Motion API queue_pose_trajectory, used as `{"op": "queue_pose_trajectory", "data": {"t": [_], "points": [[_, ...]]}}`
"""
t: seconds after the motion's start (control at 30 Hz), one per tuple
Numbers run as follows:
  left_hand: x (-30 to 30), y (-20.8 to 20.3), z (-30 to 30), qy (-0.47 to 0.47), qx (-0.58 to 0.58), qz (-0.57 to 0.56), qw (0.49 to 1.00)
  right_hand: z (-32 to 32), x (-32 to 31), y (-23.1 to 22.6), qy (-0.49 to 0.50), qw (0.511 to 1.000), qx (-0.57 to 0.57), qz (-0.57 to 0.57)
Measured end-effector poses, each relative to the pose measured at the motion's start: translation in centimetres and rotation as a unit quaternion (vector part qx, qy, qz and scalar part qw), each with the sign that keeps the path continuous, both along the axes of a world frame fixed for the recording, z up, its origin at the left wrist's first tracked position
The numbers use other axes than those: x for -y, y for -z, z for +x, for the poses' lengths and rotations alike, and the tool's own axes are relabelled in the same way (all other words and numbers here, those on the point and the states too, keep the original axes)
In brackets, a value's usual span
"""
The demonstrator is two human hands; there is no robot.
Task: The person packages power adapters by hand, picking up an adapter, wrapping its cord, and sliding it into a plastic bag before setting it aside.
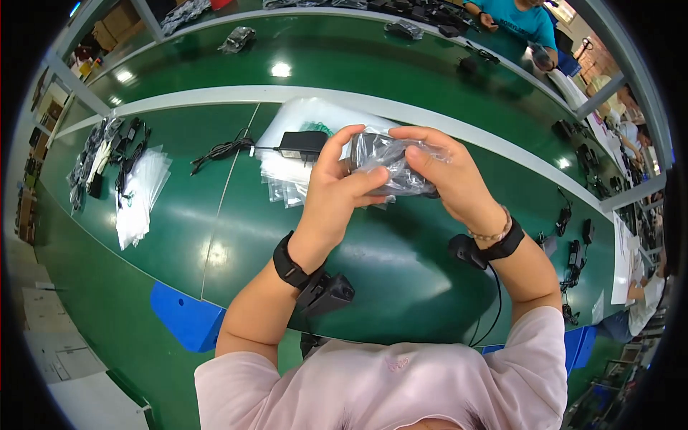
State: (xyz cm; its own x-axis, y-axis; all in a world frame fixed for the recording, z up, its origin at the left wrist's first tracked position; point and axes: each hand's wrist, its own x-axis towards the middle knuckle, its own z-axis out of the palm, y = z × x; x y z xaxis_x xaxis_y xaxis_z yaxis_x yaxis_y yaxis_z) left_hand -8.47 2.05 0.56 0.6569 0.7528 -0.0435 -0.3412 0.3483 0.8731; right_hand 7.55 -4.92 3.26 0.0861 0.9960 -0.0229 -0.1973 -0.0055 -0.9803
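Between both hands, above the green table, is a black power adapter in a clear plastic bag (394,161). My left hand (337,175) grips its left end, thumb across the front and index finger along the top. At the right end my right hand (455,168) pinches the bag between thumb and fingers. Just left of my left hand, another black power adapter (302,143) lies on a stack of clear plastic bags (287,172); its coiled black cable (228,149) reaches left. Some green ties (317,128) show behind my left hand.
At the left lie bagged adapters (93,154) and a fan of clear bags (143,197). Several black adapters with cables (575,261) lie at the right edge. A white rail (344,93) crosses behind the stack. Blue bins (185,315) hang below the near edge. A person in a blue shirt (527,25) works opposite.
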Motion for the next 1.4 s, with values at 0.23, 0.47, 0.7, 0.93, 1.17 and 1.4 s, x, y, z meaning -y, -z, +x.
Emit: {"op": "queue_pose_trajectory", "data": {"t": [0.23, 0.47, 0.7, 0.93, 1.17, 1.4], "points": [[0.1, 1.2, 0.2, 0.033, 0.010, 0.026, 0.999, -0.1, 0.7, 1.1, 0.076, 0.993, 0.081, 0.041], [0.3, 2.0, 1.0, 0.027, 0.035, 0.139, 0.989, 0.4, 0.6, 1.0, 0.116, 0.989, 0.082, 0.047], [-0.1, 1.6, 0.8, 0.045, 0.017, -0.041, 0.998, -0.3, 1.3, 2.2, 0.122, 0.984, 0.127, 0.033], [-0.1, 2.9, 0.5, -0.097, 0.010, 0.142, 0.985, -3.0, 2.5, 2.3, 0.141, 0.959, 0.224, 0.098], [-1.7, 3.3, 0.2, -0.096, -0.069, 0.202, 0.972, -2.2, 1.4, 1.3, 0.009, 0.993, 0.114, 0.023], [-1.5, 1.0, 0.2, -0.248, -0.119, 0.221, 0.936, 10.5, -8.3, 1.7, 0.125, 0.972, 0.195, -0.031]]}}
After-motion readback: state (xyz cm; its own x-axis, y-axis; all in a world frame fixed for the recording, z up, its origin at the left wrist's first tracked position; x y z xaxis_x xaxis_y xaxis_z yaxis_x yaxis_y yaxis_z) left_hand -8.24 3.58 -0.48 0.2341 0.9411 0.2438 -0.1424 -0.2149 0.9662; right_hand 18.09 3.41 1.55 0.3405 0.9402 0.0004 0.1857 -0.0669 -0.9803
